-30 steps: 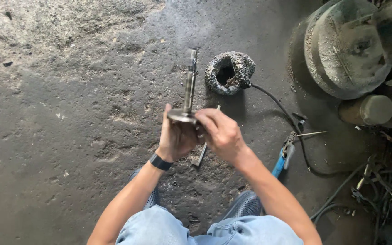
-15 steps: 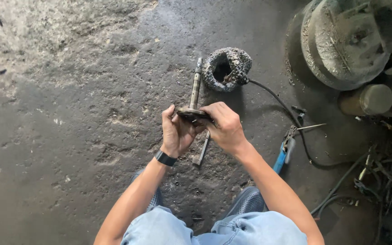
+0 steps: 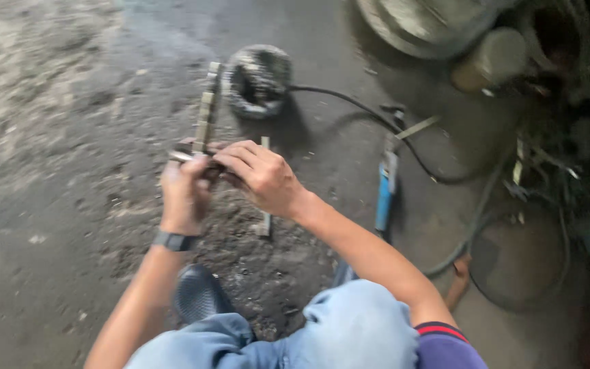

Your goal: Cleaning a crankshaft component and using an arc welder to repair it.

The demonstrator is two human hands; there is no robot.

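My left hand (image 3: 184, 191) grips the flat base of an upright metal shaft (image 3: 205, 111), a grey rod standing above my fingers. My right hand (image 3: 257, 174) is closed on the same part from the right, its fingers over the base plate. A black watch sits on my left wrist. A thin metal bar (image 3: 265, 219) lies on the concrete floor just under my right hand. The frame is blurred, so the small details of the part are unclear.
A round coil-like ring (image 3: 257, 80) lies on the floor beyond the shaft, with a black cable (image 3: 377, 116) running right. Blue-handled pliers (image 3: 385, 188) lie right of my arm. Large grey machine parts (image 3: 438, 24) and tangled hoses fill the upper right.
The view has swung to the right and blurred. My hands still hold the shaft, which now sits further left in the frame and leans slightly.
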